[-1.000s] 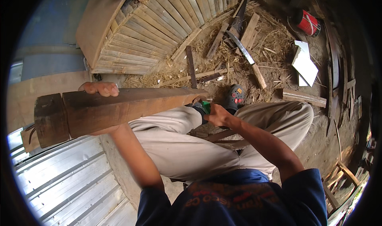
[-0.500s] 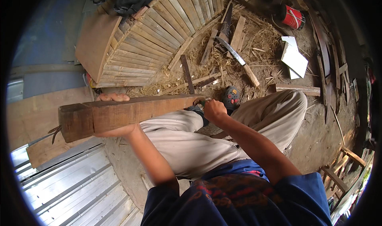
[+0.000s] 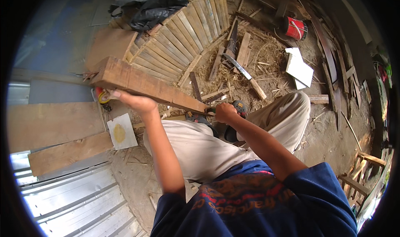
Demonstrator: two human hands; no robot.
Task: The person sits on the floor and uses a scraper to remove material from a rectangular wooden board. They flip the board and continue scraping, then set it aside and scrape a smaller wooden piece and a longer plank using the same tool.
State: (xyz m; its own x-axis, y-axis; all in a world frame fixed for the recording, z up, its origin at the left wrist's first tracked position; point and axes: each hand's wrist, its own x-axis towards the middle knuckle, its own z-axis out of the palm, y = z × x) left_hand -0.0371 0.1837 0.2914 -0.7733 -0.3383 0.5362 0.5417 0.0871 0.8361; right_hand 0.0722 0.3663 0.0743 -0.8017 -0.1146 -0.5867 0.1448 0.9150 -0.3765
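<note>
A long, squared wooden beam (image 3: 146, 83) is raised at a slant before me, its thick end up at the left and its thin end down by my shoes. Against the beam's near underside rests my left hand (image 3: 139, 103), supporting it; some of its fingers are hidden behind the wood. My right hand (image 3: 226, 112) is closed at the thin end, around something small and partly greenish that I cannot make out. Bent wire or nails stick out of the beam's thick end.
On the straw-strewn ground ahead lies a machete (image 3: 246, 72) with a wooden handle, among offcuts. Beyond are a white broken board (image 3: 299, 68) and a red bucket (image 3: 296, 28). A slatted wooden structure (image 3: 166, 45) stands at the left, near corrugated metal sheeting (image 3: 79, 195).
The beam's thick end has swung up and away from me. My left hand has moved forward with it, and its fingers no longer show over the top. The right hand stays at the thin end.
</note>
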